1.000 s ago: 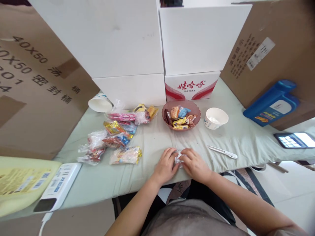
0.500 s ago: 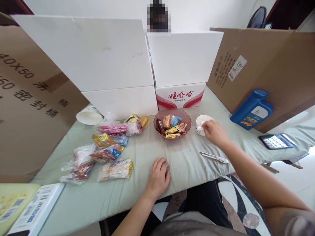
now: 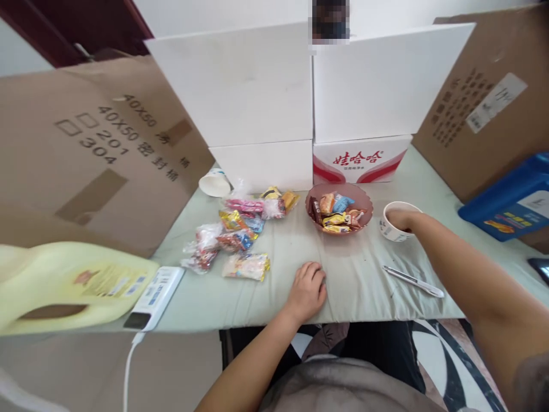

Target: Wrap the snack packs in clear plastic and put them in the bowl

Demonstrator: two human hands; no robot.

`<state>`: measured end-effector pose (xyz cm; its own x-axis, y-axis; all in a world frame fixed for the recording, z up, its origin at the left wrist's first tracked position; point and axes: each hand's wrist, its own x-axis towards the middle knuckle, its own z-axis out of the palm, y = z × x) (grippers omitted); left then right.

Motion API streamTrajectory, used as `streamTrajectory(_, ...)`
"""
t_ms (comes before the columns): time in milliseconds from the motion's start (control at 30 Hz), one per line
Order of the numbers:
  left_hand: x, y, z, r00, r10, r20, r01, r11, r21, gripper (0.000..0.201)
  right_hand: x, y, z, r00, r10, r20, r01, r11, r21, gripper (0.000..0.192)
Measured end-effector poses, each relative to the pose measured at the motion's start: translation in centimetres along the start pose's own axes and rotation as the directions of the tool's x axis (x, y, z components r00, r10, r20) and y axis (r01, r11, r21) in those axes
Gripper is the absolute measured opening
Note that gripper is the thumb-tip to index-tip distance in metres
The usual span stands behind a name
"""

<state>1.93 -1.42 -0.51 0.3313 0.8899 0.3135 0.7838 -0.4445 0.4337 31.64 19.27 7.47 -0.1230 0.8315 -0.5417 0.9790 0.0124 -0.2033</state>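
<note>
I'm reading this near to far, w/ clock directions taken from the left hand.

Left hand (image 3: 306,289) is resting palm-down on the pale green cloth (image 3: 351,286) near the table's front edge, fingers loosely together and curled a bit, holding nothing I can see. At approx 3 o'clock a pen (image 3: 414,280) is lying flat on the cloth, well apart from both hands. At 9 o'clock a white power strip (image 3: 156,289) is sitting at the table edge, yellow jug (image 3: 72,286) just beside it.

Right hand (image 3: 398,218) is reaching out at approx 2 o'clock, fingers dipping inside the white paper cup (image 3: 397,229); fingertips are hidden by the rim, so can't tell if they're pinching anything or spread.

Brown bowl (image 3: 338,207) is sitting just left of the cup, approx 1 o'clock, w/ several wrapped candies in it. Snack packets (image 3: 235,237) are lying scattered at 10–11 o'clock, none in hand. Another paper cup (image 3: 214,183) is lying on its side farther back at 11.

Progress, my guess: bowl is partly filled, many packets are waiting outside it, so work looks mid-way. White boxes (image 3: 266,91) and cardboard (image 3: 94,143) are walling the far side.
</note>
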Motion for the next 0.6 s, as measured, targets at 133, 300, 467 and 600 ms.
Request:
streamTrajectory(133, -0.1, 0.3, -0.2, 1.000, -0.007, -0.015, 0.006, 1.000, -0.021, 0.025, -0.6, -0.3, -0.3, 1.000, -0.014, -0.007, 0.014, 1.000, -0.008, 0.023)
streamTrajectory(300, -1.2, -1.4, -4.5, 0.999, 0.040, -0.028, -0.043, 0.992, -0.121, 0.029, -2.6, -0.1, -2.9, 0.989, 0.047, -0.141, -0.058, 0.995, -0.075, 0.019)
streamTrajectory(467, -4.3, -7.1, -11.0, 0.957, -0.159, -0.243, 0.215, 0.950, 0.226, 0.033, -6.7, 4.2, -0.5, 0.874, -0.060, -0.482, 0.042, 0.998, -0.048, 0.032)
streamTrajectory(600, -7.6, -10.5, -11.9, 0.961, -0.245, -0.129, 0.276, 0.883, 0.380, 0.055, -9.5, 7.1, 7.2, 0.863, -0.208, -0.461, 0.262, 0.963, 0.056, 0.039)
